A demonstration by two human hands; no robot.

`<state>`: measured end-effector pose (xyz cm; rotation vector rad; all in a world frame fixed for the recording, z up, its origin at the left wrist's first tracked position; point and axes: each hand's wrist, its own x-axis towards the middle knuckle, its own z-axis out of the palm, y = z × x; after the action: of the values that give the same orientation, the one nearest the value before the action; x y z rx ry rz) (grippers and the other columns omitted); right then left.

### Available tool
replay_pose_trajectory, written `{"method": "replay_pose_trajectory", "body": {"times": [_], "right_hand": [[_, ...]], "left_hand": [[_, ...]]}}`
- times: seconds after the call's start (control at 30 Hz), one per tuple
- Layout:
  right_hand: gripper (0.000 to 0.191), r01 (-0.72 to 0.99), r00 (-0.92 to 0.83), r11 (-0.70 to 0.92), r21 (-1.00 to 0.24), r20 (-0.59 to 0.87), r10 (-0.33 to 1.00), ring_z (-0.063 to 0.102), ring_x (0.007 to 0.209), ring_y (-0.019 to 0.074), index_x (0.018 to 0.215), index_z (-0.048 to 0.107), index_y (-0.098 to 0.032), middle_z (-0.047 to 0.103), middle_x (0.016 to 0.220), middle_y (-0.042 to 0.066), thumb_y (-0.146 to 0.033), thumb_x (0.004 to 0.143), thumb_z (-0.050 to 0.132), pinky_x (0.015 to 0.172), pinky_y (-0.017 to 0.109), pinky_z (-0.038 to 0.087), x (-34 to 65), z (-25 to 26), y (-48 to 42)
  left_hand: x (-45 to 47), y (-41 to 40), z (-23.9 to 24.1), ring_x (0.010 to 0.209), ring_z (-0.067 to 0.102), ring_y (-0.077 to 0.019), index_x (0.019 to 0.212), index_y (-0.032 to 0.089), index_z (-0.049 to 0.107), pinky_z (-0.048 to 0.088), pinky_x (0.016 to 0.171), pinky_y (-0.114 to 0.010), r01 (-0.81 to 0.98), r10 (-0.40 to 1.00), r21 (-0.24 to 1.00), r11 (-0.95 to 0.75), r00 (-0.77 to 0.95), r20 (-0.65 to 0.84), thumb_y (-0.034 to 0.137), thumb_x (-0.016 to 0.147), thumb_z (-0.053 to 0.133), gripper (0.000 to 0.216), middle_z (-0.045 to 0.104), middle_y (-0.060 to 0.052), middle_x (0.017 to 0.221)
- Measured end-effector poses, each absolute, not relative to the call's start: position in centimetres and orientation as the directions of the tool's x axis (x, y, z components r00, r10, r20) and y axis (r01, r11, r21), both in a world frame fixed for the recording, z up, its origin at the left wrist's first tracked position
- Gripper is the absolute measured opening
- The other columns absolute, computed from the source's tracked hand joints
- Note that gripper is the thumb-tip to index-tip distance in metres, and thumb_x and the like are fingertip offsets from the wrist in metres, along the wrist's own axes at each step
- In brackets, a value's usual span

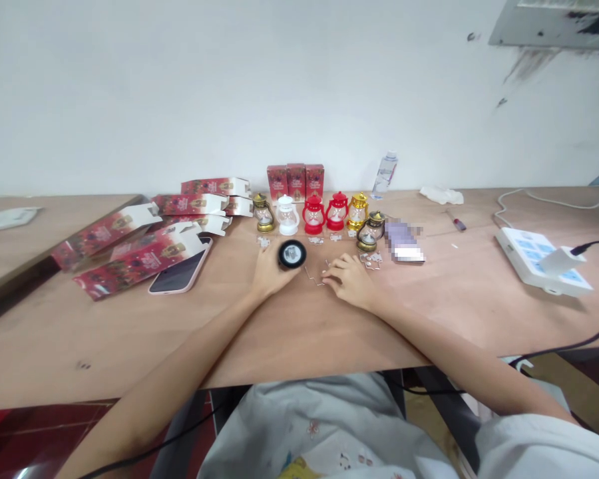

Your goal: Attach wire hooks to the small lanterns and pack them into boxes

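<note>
My left hand (268, 271) is closed around the side of a round black piece (292, 254). A pale disc with a dark print fills the middle of its face; the rest of it is hidden. My right hand (350, 282) pinches a thin, bent wire (314, 277) just right of the black piece. Small lanterns stand in a row beyond my hands: a white lantern (287, 218), red lanterns (314, 216), a gold lantern (358, 211) and bronze lanterns (370, 233). Small pale pieces (371, 260) lie near my right hand's knuckles.
Red printed boxes (130, 263) lie piled on the left, beside a phone (182, 269). Three more red boxes (296, 181) stand against the wall. A bottle (385, 175), a tissue (442, 194), a screwdriver (458, 223) and a white power strip (542, 261) are to the right.
</note>
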<state>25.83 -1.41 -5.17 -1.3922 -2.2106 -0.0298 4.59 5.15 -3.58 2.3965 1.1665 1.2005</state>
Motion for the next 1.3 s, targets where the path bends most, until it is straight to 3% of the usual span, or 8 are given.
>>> {"method": "replay_pose_trajectory", "body": {"times": [0.13,0.33,0.53,0.7,0.9,1.3], "right_hand": [[0.008,0.814,-0.335,0.508,-0.282,0.486,0.807,0.054,0.087,0.0211,0.079,0.065,-0.019,0.069,0.085,0.006,-0.023,0.086,0.062,0.077,0.036,0.039,25.9,-5.4,-1.4],[0.007,0.650,-0.228,0.636,-0.417,0.691,0.686,0.060,0.077,0.0157,0.087,0.056,-0.019,0.065,0.083,0.004,-0.021,0.092,0.051,0.073,0.030,0.047,25.5,-5.2,-1.8],[0.011,0.555,-0.209,0.754,-0.352,0.818,0.536,0.064,0.083,0.0146,0.085,0.059,-0.020,0.066,0.084,0.004,-0.012,0.089,0.053,0.074,0.028,0.051,25.2,-4.1,-2.8],[0.011,0.572,-0.159,0.746,-0.342,0.845,0.510,0.065,0.076,0.0143,0.092,0.064,-0.020,0.069,0.080,0.004,-0.013,0.088,0.057,0.071,0.029,0.053,24.8,-3.4,-3.8],[0.025,0.568,-0.292,0.779,-0.265,0.820,0.492,0.066,0.086,0.0143,0.102,0.065,-0.022,0.071,0.091,0.006,-0.011,0.093,0.044,0.077,0.031,0.056,24.9,-3.2,-3.9],[0.010,0.665,-0.186,0.699,-0.264,0.848,0.497,0.061,0.077,0.0154,0.082,0.064,-0.021,0.064,0.080,0.005,-0.017,0.088,0.057,0.071,0.030,0.052,24.5,-3.4,-4.0]], "left_hand": [[4.6,5.0,-3.7,0.110,0.060,-0.0266,0.107,0.021,0.054,0.043,0.093,-0.041,0.576,0.710,0.446,-0.686,0.393,0.584,0.028,0.069,0.064,0.040,0.066,-0.006,0.111],[4.8,4.6,-4.0,0.109,0.059,-0.0252,0.109,0.023,0.053,0.038,0.091,-0.039,0.600,0.697,0.392,-0.698,0.442,0.564,0.031,0.074,0.064,0.038,0.066,-0.004,0.113],[5.2,3.8,-3.6,0.109,0.059,-0.0246,0.110,0.023,0.052,0.035,0.088,-0.037,0.580,0.660,0.346,-0.737,0.510,0.552,0.032,0.072,0.064,0.040,0.066,-0.004,0.113],[5.5,3.3,-3.4,0.108,0.059,-0.0245,0.110,0.022,0.052,0.033,0.088,-0.037,0.580,0.628,0.286,-0.763,0.560,0.541,0.035,0.074,0.062,0.039,0.066,-0.006,0.112],[5.8,2.8,-3.6,0.106,0.059,-0.0250,0.111,0.022,0.053,0.032,0.084,-0.037,0.591,0.613,0.240,-0.771,0.584,0.532,0.036,0.075,0.061,0.040,0.066,-0.006,0.112],[6.3,1.9,-3.1,0.102,0.059,-0.0254,0.109,0.023,0.055,0.031,0.084,-0.040,0.584,0.598,0.209,-0.785,0.623,0.505,0.039,0.075,0.059,0.039,0.067,-0.007,0.109]]}}
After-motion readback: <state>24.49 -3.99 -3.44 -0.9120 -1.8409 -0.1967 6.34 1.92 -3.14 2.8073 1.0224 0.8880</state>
